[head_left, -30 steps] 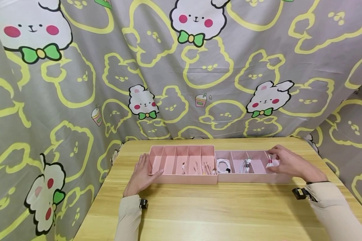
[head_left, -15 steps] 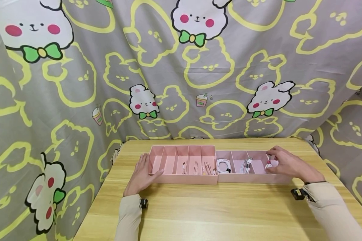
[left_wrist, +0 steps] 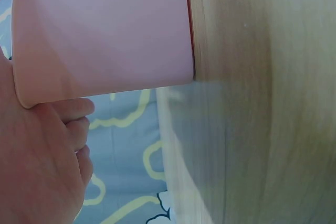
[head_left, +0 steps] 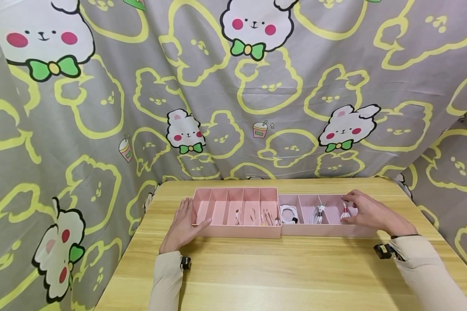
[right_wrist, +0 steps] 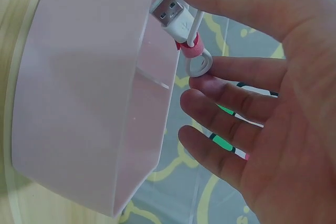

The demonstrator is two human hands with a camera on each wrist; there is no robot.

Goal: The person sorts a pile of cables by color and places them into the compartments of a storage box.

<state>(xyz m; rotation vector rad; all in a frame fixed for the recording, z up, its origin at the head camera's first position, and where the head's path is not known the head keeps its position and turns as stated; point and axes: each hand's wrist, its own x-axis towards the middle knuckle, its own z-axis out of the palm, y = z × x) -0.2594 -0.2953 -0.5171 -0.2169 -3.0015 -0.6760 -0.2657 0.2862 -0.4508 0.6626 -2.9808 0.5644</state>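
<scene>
Between the thumb and index finger of my right hand [head_left: 367,212] is a white USB cable [head_left: 345,210], bundled with a red-pink tie. It hangs over the right part of the mauve divided box [head_left: 328,230]. In the right wrist view, its metal plug [right_wrist: 168,10] points up beside the box rim, and the other fingers are loosely spread. My left hand [head_left: 183,228] rests on the left end of the pink divided box [head_left: 239,232], thumb along the front rim, fingers along the end wall. The left wrist view shows the palm against the box corner.
The two boxes stand end to end on a wooden table [head_left: 257,272]. A coiled white cable [head_left: 289,214] and a tied cable [head_left: 318,214] lie in mauve compartments. Thin cables [head_left: 270,217] lie in the pink box's right compartments. A patterned curtain [head_left: 218,95] hangs behind.
My right hand has shifted slightly left and down with the cable over the mauve box. The left hand stays at the pink box's end.
</scene>
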